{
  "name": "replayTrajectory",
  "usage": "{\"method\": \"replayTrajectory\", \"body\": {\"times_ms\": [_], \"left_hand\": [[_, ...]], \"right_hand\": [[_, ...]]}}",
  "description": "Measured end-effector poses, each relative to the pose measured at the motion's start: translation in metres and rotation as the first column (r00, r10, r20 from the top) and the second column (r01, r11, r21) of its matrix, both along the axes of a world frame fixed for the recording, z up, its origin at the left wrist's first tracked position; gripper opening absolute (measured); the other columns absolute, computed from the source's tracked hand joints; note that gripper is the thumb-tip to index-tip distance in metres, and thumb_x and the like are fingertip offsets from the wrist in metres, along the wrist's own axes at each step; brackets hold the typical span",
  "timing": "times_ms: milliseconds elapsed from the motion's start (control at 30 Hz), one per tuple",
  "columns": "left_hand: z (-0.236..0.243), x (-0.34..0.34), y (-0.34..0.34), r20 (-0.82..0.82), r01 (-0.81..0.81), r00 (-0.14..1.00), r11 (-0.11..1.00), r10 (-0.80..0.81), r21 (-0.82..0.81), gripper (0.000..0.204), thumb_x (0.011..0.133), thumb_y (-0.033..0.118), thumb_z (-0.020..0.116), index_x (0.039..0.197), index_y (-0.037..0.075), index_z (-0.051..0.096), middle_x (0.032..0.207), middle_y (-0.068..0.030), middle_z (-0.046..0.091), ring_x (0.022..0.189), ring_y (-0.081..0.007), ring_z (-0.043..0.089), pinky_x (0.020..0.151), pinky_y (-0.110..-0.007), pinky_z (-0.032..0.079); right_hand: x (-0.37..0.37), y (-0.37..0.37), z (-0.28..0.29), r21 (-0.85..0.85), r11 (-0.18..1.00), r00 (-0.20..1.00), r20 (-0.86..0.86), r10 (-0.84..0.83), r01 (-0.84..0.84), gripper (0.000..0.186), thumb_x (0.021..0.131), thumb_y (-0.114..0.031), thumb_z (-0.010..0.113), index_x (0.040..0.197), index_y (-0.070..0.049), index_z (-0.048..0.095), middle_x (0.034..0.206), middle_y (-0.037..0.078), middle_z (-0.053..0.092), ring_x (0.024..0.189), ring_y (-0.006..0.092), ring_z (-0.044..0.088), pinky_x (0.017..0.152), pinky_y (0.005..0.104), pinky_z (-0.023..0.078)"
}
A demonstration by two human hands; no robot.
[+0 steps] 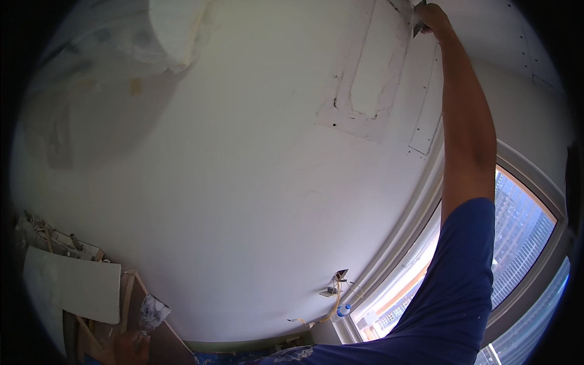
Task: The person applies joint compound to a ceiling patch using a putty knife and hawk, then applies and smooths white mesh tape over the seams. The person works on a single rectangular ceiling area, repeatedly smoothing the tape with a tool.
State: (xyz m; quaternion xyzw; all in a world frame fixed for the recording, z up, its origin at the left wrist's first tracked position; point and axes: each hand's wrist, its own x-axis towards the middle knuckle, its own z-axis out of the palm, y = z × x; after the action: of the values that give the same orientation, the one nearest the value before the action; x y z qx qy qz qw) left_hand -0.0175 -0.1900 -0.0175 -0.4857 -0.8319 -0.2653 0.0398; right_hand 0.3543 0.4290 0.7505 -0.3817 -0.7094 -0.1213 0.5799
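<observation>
My right arm, in a blue sleeve, stretches up along the right side. My right hand [435,22] is closed round a putty knife [419,20], its thin blade against the white wall [243,170] near the ceiling corner. Below the blade, a patched rectangle [359,103] shows rough, dark seam lines and several dark screw spots. Low on the left, my left hand [130,348] is curled, partly in shadow, beside a brown board [155,340]. What its fingers hold, if anything, I cannot make out. A crumpled clear plastic bag [153,312] lies just above that hand.
A framed window [517,225] curves along the right. Loose yellow and white wires [338,295] hang from a wall opening, near a blue-capped bottle [344,310]. White board offcuts [91,286] and debris fill the lower left. A pale bulky shape [134,42] hangs at upper left.
</observation>
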Motion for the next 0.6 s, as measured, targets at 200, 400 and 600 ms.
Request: {"method": "replayTrajectory", "body": {"times_ms": [200, 400, 600], "left_hand": [[-0.052, -0.006, -0.003, -0.16, -0.071, 0.98, 0.957, 0.119, 0.281, 0.028, 0.094, 0.023, 0.077, 0.107, 0.0, 0.07, 0.096, -0.0232, 0.068, 0.094, -0.0462, 0.064, 0.085, -0.054, 0.048], [-0.049, -0.012, -0.012, -0.028, -0.045, 0.998, 0.978, 0.052, 0.205, 0.028, 0.095, 0.024, 0.077, 0.108, 0.001, 0.071, 0.098, -0.0224, 0.07, 0.095, -0.0446, 0.064, 0.088, -0.052, 0.049], [-0.057, -0.017, -0.012, -0.04, -0.056, 0.997, 0.973, 0.066, 0.222, 0.029, 0.093, 0.026, 0.08, 0.105, 0.002, 0.071, 0.099, -0.0223, 0.07, 0.095, -0.0445, 0.065, 0.086, -0.053, 0.049]], "right_hand": [[-0.088, -0.062, -0.047, 0.268, 0.891, 0.919, 0.045, -0.391, 0.366, 0.035, 0.106, -0.018, 0.061, 0.118, 0.013, 0.071, 0.108, 0.024, 0.076, 0.091, 0.0331, 0.078, 0.081, 0.0461, 0.064], [-0.029, -0.08, -0.076, 0.084, 0.987, 0.985, -0.092, 0.146, -0.139, 0.033, 0.107, -0.018, 0.058, 0.108, 0.013, 0.071, 0.095, 0.022, 0.075, 0.08, 0.0314, 0.075, 0.068, 0.0451, 0.061], [-0.037, -0.029, -0.071, 0.14, 0.972, 0.982, -0.016, -0.186, 0.187, 0.034, 0.101, -0.017, 0.061, 0.109, 0.015, 0.071, 0.101, 0.027, 0.077, 0.09, 0.0339, 0.079, 0.079, 0.0459, 0.064]]}}
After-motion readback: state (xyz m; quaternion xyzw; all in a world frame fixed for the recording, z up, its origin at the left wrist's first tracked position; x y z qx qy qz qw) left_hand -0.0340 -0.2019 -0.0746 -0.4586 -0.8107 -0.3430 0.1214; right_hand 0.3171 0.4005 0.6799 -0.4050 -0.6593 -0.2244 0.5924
